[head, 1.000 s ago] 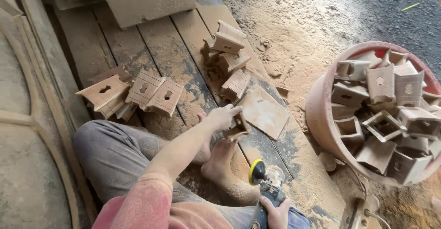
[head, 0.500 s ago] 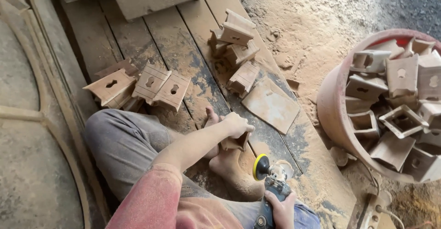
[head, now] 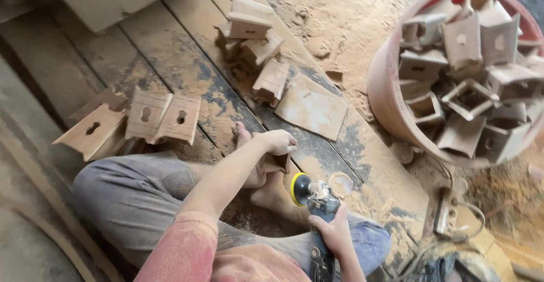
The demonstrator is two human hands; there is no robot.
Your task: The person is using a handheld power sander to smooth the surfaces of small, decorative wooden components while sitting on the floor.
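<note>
My left hand (head: 279, 142) grips a small wooden box piece (head: 274, 162), holding it down against my bare feet (head: 272, 194) on the dusty plank floor. My right hand (head: 333, 231) holds an angle grinder (head: 317, 214); its yellow-rimmed sanding disc (head: 296, 189) sits just right of and below the wooden piece, very close to it. I sit cross-legged in grey trousers with a reddish sleeve on my left arm.
A red tub (head: 391, 98) full of wooden box pieces stands at the right. Three similar pieces with keyhole cut-outs (head: 152, 118) lie left of my knee, a small pile (head: 255, 44) lies ahead, and a flat sheet (head: 310, 107) lies beside it. Sawdust covers the ground.
The view has shifted down and right and closer. My left hand has stayed on the wooden piece at my feet, and the grinder disc has come nearer to it.
</note>
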